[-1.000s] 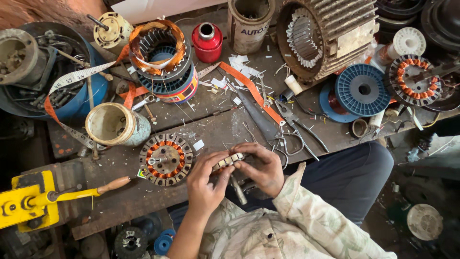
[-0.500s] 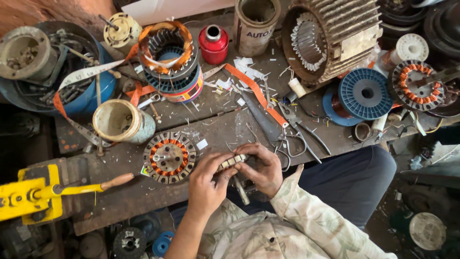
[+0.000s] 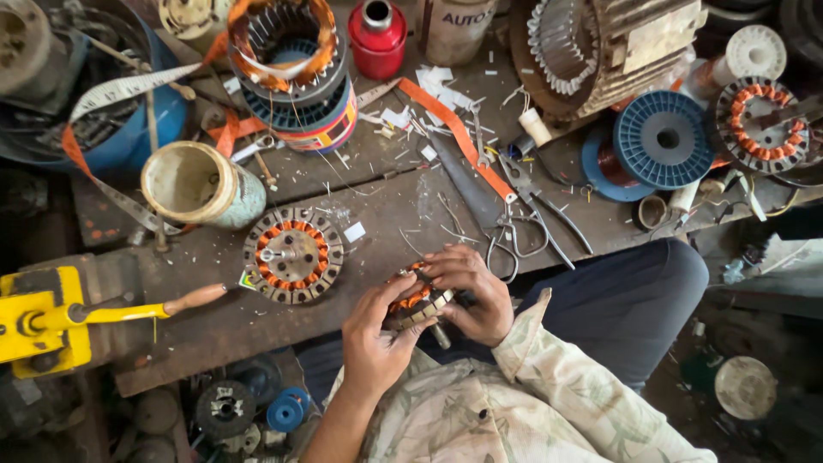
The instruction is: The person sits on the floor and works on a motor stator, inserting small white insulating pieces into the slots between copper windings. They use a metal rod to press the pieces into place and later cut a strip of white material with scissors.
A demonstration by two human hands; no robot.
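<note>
Wooden workbench unchanged; wound stator lies flat near the left hand. Small copper-wound stator now tilted on edge at bench edge — both hands, left and right, closed around it, turned since a second ago.

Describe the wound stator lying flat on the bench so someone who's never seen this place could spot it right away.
Start at the yellow vise at the left end of the wooden bench and follow its wooden-tipped handle rightward. Just beyond the tip lies the stator, a flat toothed metal ring with orange copper coils. Unlike the similar one in the hands, it lies alone, untouched, below a cream tub.
</note>
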